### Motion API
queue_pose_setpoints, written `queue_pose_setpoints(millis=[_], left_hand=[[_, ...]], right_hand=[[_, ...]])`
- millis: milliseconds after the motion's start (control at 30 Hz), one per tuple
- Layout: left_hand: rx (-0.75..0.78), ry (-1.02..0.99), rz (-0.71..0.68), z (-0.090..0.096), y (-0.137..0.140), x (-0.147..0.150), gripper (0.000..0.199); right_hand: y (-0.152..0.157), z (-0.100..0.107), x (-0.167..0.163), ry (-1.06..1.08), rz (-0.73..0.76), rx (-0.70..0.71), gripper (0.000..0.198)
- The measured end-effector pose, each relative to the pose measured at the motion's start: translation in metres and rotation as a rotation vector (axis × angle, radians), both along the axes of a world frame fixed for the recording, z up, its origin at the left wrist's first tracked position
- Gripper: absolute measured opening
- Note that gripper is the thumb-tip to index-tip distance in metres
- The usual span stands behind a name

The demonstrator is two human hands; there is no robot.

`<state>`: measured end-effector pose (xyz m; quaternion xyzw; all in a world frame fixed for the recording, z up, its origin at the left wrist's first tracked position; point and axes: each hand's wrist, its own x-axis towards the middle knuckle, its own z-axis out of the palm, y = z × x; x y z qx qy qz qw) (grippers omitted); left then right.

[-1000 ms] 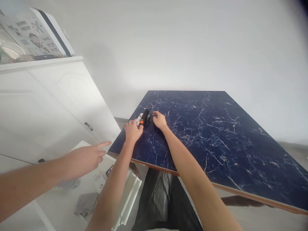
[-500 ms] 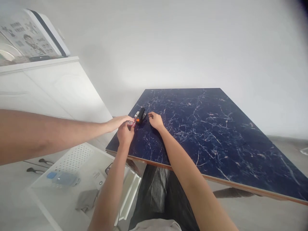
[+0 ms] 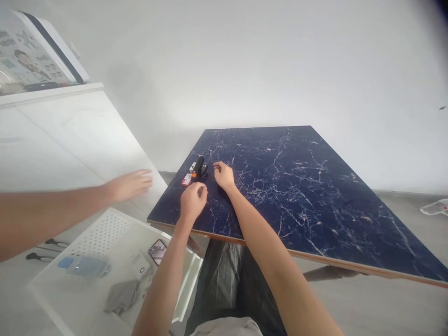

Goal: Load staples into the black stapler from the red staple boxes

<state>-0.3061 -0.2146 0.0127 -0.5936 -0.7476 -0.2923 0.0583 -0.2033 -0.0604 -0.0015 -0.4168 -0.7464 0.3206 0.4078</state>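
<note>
On the left part of the dark blue marbled table [image 3: 273, 196], a black stapler [image 3: 198, 168] with an orange end stands close to a small red-and-white box [image 3: 186, 179] and a small white item [image 3: 192, 166]. My left hand [image 3: 192, 200] is just in front of the stapler, its fingers curled in and thumb against them; nothing shows in it. To the right of the stapler, my right hand [image 3: 224, 177] rests on the tabletop with fingers loosely bent and apart, holding nothing visible. Another person's hand [image 3: 131, 185] is off the table to the left, fingers stretched.
Lower left, a white perforated surface [image 3: 101, 233] bears a clear bottle [image 3: 86, 266] with a blue cap, a grey pouch [image 3: 122, 296] and a phone [image 3: 158, 251]. A white cabinet [image 3: 70, 135] stands left of the table; a pale wall [image 3: 262, 70] rises behind.
The other person's hand has pulled away left from the red-and-white box. My left hand has let go of that box and moved right, curling in front of the stapler. My right hand stays put.
</note>
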Motion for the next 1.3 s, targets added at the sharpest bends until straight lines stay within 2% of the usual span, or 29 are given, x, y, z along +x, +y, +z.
queue_pose_setpoints(millis=[200,267,333,433,500,567,667,867,1100,1300], left_hand=[[0.083,0.136,0.102,0.024,0.065,0.008,0.037],[0.062,0.142,-0.011,0.028,0.086,0.013,0.037],[-0.003,0.134,-0.194,0.027,0.106,0.024,0.038],[-0.117,0.114,-0.416,0.014,0.133,0.053,0.04],[-0.138,0.071,-0.517,0.002,0.145,0.07,0.04],[-0.127,-0.007,-0.604,-0.009,0.15,0.081,0.04],[-0.079,-0.185,-0.664,-0.021,0.148,0.084,0.041],[0.006,-0.663,-0.754,-0.031,0.146,0.075,0.038],[-0.017,-0.845,-0.752,-0.034,0.15,0.078,0.046],[-0.016,-0.864,-0.757,-0.026,0.145,0.078,0.048]], right_hand=[[0.01,-0.002,0.044,-0.084,-0.042,0.093,0.032],[0.019,-0.004,0.066,-0.179,-0.035,0.144,0.032],[0.026,-0.006,0.089,-0.311,-0.015,0.195,0.031],[0.031,-0.006,0.122,-0.473,0.048,0.254,0.03],[0.029,-0.005,0.139,-0.515,0.097,0.273,0.031],[0.025,-0.003,0.152,-0.525,0.124,0.278,0.029],[0.019,0.002,0.159,-0.469,0.119,0.254,0.029],[0.016,0.007,0.154,-0.15,0.049,0.067,0.017],[0.017,0.017,0.163,-0.149,0.087,-0.033,0.017],[0.022,0.018,0.172,-0.136,0.148,-0.066,0.02]])
